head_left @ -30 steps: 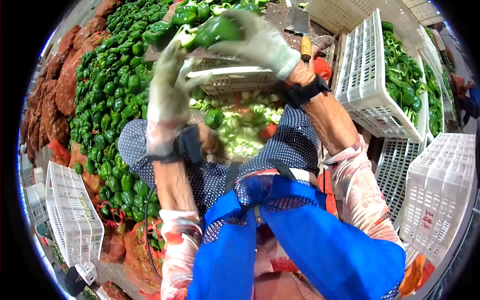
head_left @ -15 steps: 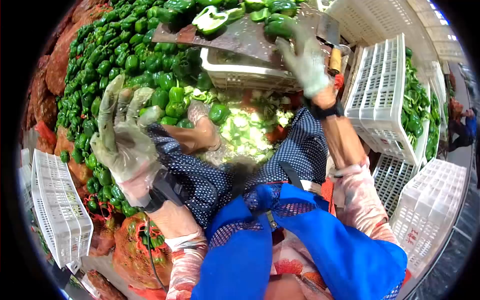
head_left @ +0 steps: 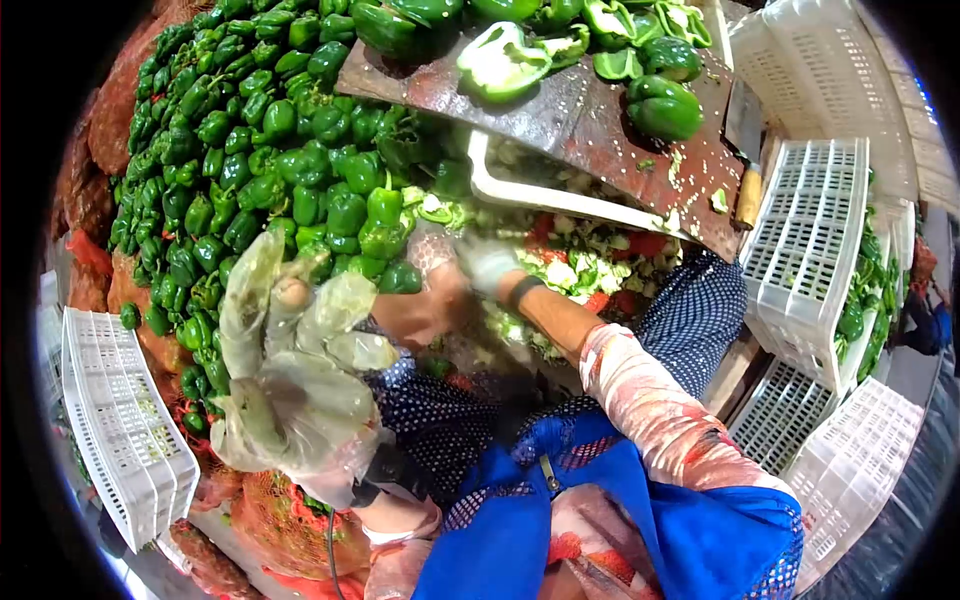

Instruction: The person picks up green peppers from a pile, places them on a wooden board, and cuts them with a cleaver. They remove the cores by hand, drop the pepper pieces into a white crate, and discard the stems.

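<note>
My left hand (head_left: pixel 300 385), in a wet see-through glove, is raised in front of the pepper pile with its palm up. Its fingers are spread and nothing lies in it; one bare fingertip pokes out of the glove. My right hand (head_left: pixel 488 266), in a pale glove, is low beside my foot, near cut pepper scraps (head_left: pixel 565 275). Motion smears its fingers, so their state and anything in them are hidden. On the brown board (head_left: pixel 570 110) are a halved green pepper (head_left: pixel 503 62), a whole green pepper (head_left: pixel 664 107) and loose seeds. A knife (head_left: pixel 747 195) with a wooden handle rests at the board's right edge.
A big heap of green peppers (head_left: pixel 240 130) spreads at the left. The board sits over a white crate (head_left: pixel 560 200). White crates stand at the right (head_left: pixel 805 235) and left (head_left: pixel 125 420), with a red net sack (head_left: pixel 290 530) at the lower left.
My right hand has left the board and come down and left to beside my foot. My left hand has shifted slightly down and right, still spread. The view has tilted, showing more of the board.
</note>
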`<state>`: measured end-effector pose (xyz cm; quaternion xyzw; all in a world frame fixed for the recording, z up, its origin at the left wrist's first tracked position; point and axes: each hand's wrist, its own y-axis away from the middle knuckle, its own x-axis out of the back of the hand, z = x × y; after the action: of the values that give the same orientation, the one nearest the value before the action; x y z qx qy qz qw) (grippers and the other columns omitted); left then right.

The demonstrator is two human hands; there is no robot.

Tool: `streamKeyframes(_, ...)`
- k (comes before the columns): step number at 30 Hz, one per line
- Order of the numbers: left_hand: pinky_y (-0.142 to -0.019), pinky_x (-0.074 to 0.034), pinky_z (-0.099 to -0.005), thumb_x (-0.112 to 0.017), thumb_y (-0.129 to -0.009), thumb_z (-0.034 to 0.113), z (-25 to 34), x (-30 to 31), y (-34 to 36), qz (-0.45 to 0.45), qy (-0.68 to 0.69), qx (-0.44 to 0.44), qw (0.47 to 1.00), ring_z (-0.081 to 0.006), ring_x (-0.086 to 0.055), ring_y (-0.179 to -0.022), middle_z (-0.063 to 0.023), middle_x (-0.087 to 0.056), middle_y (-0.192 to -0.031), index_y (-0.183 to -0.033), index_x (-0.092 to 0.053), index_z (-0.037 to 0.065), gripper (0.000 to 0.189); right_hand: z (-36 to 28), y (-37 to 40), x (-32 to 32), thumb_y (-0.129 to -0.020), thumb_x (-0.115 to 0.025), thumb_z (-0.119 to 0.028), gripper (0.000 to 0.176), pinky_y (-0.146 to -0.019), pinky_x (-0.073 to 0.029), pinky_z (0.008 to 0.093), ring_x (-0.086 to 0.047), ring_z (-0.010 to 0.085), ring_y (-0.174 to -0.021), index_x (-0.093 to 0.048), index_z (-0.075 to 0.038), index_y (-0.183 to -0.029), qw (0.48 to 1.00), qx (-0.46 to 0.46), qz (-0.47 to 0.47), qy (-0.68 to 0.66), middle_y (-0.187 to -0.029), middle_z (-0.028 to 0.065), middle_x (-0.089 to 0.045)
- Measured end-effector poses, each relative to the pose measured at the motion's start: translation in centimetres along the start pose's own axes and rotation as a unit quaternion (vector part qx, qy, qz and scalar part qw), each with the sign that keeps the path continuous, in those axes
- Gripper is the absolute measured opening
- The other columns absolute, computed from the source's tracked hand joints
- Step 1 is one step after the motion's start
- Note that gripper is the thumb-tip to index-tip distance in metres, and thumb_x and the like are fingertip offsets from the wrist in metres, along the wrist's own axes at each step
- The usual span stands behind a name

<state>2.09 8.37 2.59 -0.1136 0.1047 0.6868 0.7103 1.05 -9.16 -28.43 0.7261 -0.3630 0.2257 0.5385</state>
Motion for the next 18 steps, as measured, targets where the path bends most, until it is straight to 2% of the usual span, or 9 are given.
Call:
streamKeyframes(1, -0.085, -0.057, -0.0392, -0.050, -0.091, 0.055, 0.0, -0.1, 0.0, 0.001, -0.004, -0.001, 1.000, -0.0311, -0.058, -0.113, -0.0184, -0.049, -0.137, -0.137, -0.045, -0.004, 0.075, 0.0, 0.0, 0.2, -0.093, -0.050, -0.032, 0.046, -0.072, -0.054, 0.0382, -0.064, 0.0247, -0.086, -0.048, -0.011, -0.134, 0.998, -0.006, 0.050, -0.027, -0.114, 0.0175, -0.060)
streamKeyframes(5, -0.085, -0.057, -0.0393, -0.050, -0.091, 0.056, -0.2, -0.6, -0.3, -0.006, -0.002, -0.009, 1.000, -0.0312, -0.058, -0.113, -0.0184, -0.048, -0.137, -0.137, -0.045, -0.004, 0.076, 1.6, 0.9, 3.5, -0.085, -0.059, -0.051, 0.053, -0.074, -0.053, 0.0360, -0.062, 0.0210, -0.081, -0.061, -0.009, -0.119, 0.987, -0.023, -0.058, -0.150, -0.090, 0.0143, -0.066)
streamKeyframes(6, -0.085, -0.057, -0.0393, -0.049, -0.091, 0.056, -0.1, -0.8, -0.3, -0.008, 0.001, -0.012, 1.000, -0.0312, -0.058, -0.113, -0.0184, -0.048, -0.137, -0.137, -0.045, -0.004, 0.076, 2.5, 3.1, 4.7, -0.085, -0.060, -0.053, 0.061, -0.078, -0.054, 0.0347, -0.064, 0.0238, -0.089, -0.056, -0.007, -0.126, 0.954, -0.065, -0.077, -0.283, -0.108, 0.0168, -0.065)
streamKeyframes(8, -0.085, -0.057, -0.0394, -0.049, -0.091, 0.057, -0.2, -1.2, -0.5, -0.012, 0.013, -0.019, 1.000, -0.0313, -0.058, -0.113, -0.0184, -0.048, -0.137, -0.137, -0.045, -0.004, 0.076, 2.8, 6.7, 5.6, -0.081, -0.066, -0.048, 0.074, -0.093, -0.048, 0.0358, -0.059, 0.0280, -0.109, -0.047, -0.002, -0.135, 0.894, -0.013, -0.003, -0.447, -0.124, 0.0187, -0.060)
streamKeyframes(9, -0.085, -0.057, -0.0394, -0.049, -0.091, 0.057, -0.4, -1.3, -0.8, -0.022, 0.038, -0.014, 0.999, -0.0313, -0.058, -0.113, -0.0184, -0.048, -0.137, -0.137, -0.045, -0.004, 0.076, 2.9, 9.8, 8.6, -0.085, -0.064, -0.044, 0.073, -0.095, -0.047, 0.0351, -0.054, 0.0241, -0.116, -0.042, -0.002, -0.140, 0.846, 0.042, -0.065, -0.528, -0.131, 0.0143, -0.054)
streamKeyframes(11, -0.083, -0.058, -0.0378, -0.051, -0.090, 0.059, -0.3, -1.4, -0.7, -0.083, 0.125, 0.025, 0.988, -0.0307, -0.058, -0.110, -0.0203, -0.047, -0.138, -0.137, -0.045, -0.003, 0.078, 2.5, 13.8, 11.0, -0.092, -0.059, -0.037, 0.061, -0.100, -0.042, 0.0316, -0.053, 0.0204, -0.117, -0.042, -0.001, -0.139, 0.789, 0.157, -0.046, -0.592, -0.130, 0.0127, -0.056)
streamKeyframes(15, -0.083, -0.055, -0.0319, -0.060, -0.090, 0.026, -1.6, -4.5, 0.4, -0.164, -0.085, 0.159, 0.970, -0.0235, -0.059, -0.109, -0.0122, -0.051, -0.137, -0.140, -0.044, 0.002, 0.058, 1.5, 20.7, 15.9, -0.095, -0.056, -0.032, 0.056, -0.105, -0.037, 0.0307, -0.050, 0.0180, -0.121, -0.041, -0.002, -0.140, 0.687, 0.244, 0.021, -0.684, -0.131, 0.0094, -0.054)
streamKeyframes(16, -0.085, -0.053, -0.0318, -0.062, -0.088, 0.018, -2.9, -5.6, 0.8, -0.197, -0.088, 0.168, 0.962, -0.0215, -0.057, -0.110, -0.0113, -0.051, -0.137, -0.141, -0.043, 0.003, 0.057, 1.2, 22.3, 17.3, -0.095, -0.057, -0.035, 0.059, -0.104, -0.038, 0.0318, -0.050, 0.0181, -0.121, -0.041, -0.001, -0.140, 0.691, 0.255, 0.074, -0.672, -0.131, 0.0094, -0.054)
streamKeyframes(18, -0.089, -0.051, -0.0317, -0.063, -0.085, 0.004, -6.1, -7.5, 1.5, -0.263, -0.022, 0.146, 0.953, -0.0176, -0.055, -0.113, -0.0102, -0.050, -0.138, -0.141, -0.043, 0.005, 0.060, 1.6, 24.5, 20.8, -0.093, -0.058, -0.040, 0.065, -0.104, -0.039, 0.0337, -0.050, 0.0224, -0.122, -0.039, 0.000, -0.141, 0.774, 0.217, 0.191, -0.564, -0.132, 0.0137, -0.054)
